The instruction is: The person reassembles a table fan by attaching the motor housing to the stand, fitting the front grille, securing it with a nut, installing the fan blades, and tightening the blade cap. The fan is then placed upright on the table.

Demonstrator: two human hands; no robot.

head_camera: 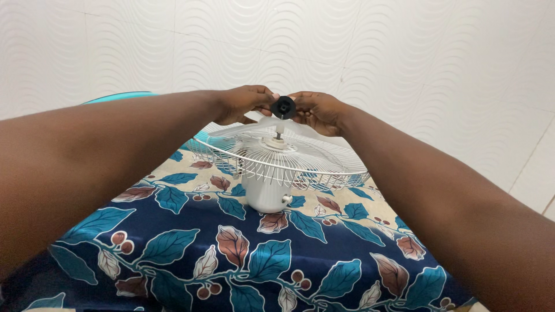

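Leaf-patterned blue cloth lay nearest, with the white fan motor standing on it under the wire guard. Beyond, the left hand and right hand pinched the black knob above the pale blade, apparently turning it on the spindle; next would call for steady twisting.

Both forearms are running out past the picture's lower corners, so the elbows are lying out of sight. The left hand and right hand are curling their fingertips behind the black knob, hiding how they grip. A turquoise rim is peeking over the left forearm, mostly covered. The wire guard is screening its far edge beneath the hands.
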